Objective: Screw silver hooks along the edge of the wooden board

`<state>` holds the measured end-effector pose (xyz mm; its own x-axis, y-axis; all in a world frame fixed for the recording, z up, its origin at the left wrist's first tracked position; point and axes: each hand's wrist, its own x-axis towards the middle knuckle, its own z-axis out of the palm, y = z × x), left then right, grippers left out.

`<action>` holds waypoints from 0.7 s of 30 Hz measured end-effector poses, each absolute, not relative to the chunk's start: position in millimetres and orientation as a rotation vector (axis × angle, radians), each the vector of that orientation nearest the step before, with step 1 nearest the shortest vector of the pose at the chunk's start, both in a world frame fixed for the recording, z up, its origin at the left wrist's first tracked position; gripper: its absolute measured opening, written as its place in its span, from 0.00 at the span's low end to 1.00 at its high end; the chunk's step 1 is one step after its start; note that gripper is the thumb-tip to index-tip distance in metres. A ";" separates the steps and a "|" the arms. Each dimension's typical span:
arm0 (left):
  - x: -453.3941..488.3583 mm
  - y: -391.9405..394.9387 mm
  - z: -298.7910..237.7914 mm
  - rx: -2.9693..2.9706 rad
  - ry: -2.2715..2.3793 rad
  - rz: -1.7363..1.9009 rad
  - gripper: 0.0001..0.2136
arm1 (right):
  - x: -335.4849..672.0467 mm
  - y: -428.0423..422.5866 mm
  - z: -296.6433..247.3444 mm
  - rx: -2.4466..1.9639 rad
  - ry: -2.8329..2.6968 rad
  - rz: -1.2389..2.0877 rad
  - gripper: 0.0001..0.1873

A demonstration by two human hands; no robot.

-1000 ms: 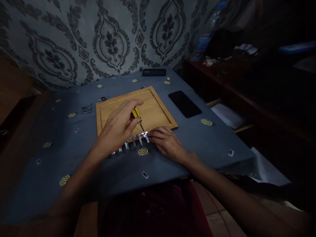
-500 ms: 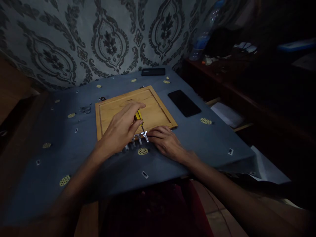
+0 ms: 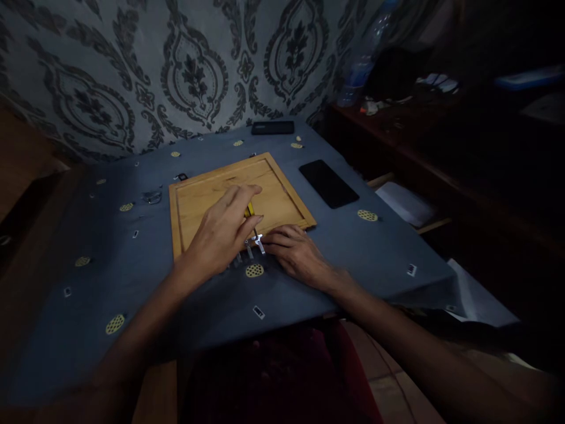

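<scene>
My left hand point(image 3: 220, 229) is closed round the yellow handle of a screwdriver point(image 3: 251, 210), which stands nearly upright. Its tip meets a shiny metal hook point(image 3: 260, 242) at the near edge of a framed wooden board point(image 3: 273, 194). More metal hooks point(image 3: 249, 250) line that same edge to the left, partly covered by my left hand. Against the bright hook's right side lie the fingertips of my right hand point(image 3: 298, 253). Its fingers are bent together at the board's near right corner; whether they pinch anything small is hidden.
The board lies on a blue tablecloth point(image 3: 353, 259). A black phone point(image 3: 329, 184) is right of it, and another dark phone-like object point(image 3: 272, 128) lies near the wall. Small clear items point(image 3: 152, 197) sit to the left. A bottle point(image 3: 359, 70) stands on the dark side desk point(image 3: 397, 135).
My left hand has turned slightly round the screwdriver, its thumb shifting and covering more of the handle and the hooks. My right hand stays at the hook.
</scene>
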<state>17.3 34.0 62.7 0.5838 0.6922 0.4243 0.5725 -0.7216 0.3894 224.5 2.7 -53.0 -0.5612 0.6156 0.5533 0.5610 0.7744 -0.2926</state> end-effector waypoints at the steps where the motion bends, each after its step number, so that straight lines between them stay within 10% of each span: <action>1: 18.6 33.3 62.2 2.603 1.064 0.837 0.16 | 224.4 2.7 -52.9 -0.873 -2.309 0.110 0.14; 21: 10.3 37.2 73.1 2.613 0.930 0.865 0.19 | 225.3 2.5 -53.5 -0.899 -2.320 0.133 0.14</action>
<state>10.3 37.2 73.1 0.6229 0.6377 0.4532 0.4982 -0.7700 0.3987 225.3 2.5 -53.5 -0.5622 0.6357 0.5290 0.5713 0.7610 -0.3074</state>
